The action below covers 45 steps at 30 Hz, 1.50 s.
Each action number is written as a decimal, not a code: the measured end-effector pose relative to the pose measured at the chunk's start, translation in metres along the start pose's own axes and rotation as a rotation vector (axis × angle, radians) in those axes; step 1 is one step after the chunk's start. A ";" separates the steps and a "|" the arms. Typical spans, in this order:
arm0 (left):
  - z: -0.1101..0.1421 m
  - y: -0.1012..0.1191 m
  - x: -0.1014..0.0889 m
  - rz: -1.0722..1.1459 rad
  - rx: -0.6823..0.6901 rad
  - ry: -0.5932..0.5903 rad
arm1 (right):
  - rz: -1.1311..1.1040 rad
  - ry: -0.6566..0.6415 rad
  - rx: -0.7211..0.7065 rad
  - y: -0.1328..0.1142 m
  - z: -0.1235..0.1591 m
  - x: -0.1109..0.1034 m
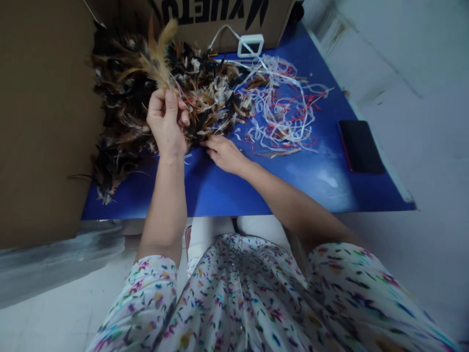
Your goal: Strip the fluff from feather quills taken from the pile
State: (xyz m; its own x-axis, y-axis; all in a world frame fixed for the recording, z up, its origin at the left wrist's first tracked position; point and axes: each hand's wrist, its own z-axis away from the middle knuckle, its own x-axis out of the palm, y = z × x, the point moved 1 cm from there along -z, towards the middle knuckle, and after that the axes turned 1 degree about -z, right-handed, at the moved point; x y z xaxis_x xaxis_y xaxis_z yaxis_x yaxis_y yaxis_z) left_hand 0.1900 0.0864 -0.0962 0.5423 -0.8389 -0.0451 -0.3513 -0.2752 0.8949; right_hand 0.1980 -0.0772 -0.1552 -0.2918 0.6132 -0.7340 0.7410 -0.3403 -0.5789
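My left hand is closed in a pinch around the lower ends of some tan feathers, which stand upright above the fingers. A large heap of brown, black and white feathers spreads over the blue table behind and around it. My right hand rests low at the front edge of the heap, its fingertips among the dark feathers. Those fingertips are partly hidden, so whether they grip a feather does not show.
Right of the heap lies a tangle of white and red strings. A small white-framed device stands behind it, before a printed cardboard box. A black phone lies near the right edge of the blue table. Brown cardboard rises at left.
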 end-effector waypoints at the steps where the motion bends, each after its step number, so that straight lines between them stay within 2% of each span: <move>1: 0.002 0.001 0.002 -0.012 -0.024 0.004 | -0.118 0.063 0.033 0.006 0.001 -0.004; 6: 0.009 0.007 0.014 -0.060 -0.067 -0.038 | -0.666 0.383 0.302 0.027 0.008 -0.033; 9: 0.013 0.007 0.021 -0.077 -0.045 -0.079 | -0.843 0.496 0.410 0.036 0.008 -0.047; 17: 0.013 -0.007 0.025 -0.112 0.000 -0.233 | -0.851 0.657 0.359 0.072 0.008 -0.060; 20: 0.012 -0.014 0.024 -0.091 -0.018 -0.249 | -0.838 0.694 0.352 0.086 0.007 -0.064; 23: 0.012 -0.016 0.026 -0.108 -0.032 -0.239 | -0.746 0.692 0.329 0.097 0.007 -0.070; 27: 0.012 -0.011 0.028 -0.120 -0.042 -0.295 | -0.610 0.679 0.339 0.113 0.009 -0.072; 30: 0.013 -0.011 0.029 -0.053 -0.103 -0.289 | -0.406 0.705 0.363 0.120 0.014 -0.069; 33: 0.013 -0.013 0.028 0.115 -0.181 -0.154 | -0.047 0.702 0.302 0.113 0.020 -0.064; 35: 0.013 -0.014 0.028 0.256 -0.235 -0.037 | 0.177 0.686 0.198 0.103 0.023 -0.062; 37: 0.014 -0.012 0.029 0.356 -0.284 0.029 | 0.295 0.667 0.072 0.091 0.024 -0.059; 41: 0.017 -0.006 0.029 0.414 -0.349 0.056 | 0.277 0.523 -0.013 0.071 0.022 -0.051; 45: 0.018 -0.004 0.030 0.404 -0.365 0.050 | 0.241 0.247 -0.123 0.045 0.022 -0.037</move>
State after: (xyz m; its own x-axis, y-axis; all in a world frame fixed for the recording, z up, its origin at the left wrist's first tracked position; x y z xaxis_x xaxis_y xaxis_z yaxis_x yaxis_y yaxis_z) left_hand 0.1936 0.0539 -0.1094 0.4579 -0.8181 0.3479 -0.2565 0.2531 0.9328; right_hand 0.2291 -0.1310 -0.1618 0.0438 0.6850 -0.7272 0.8421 -0.4170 -0.3421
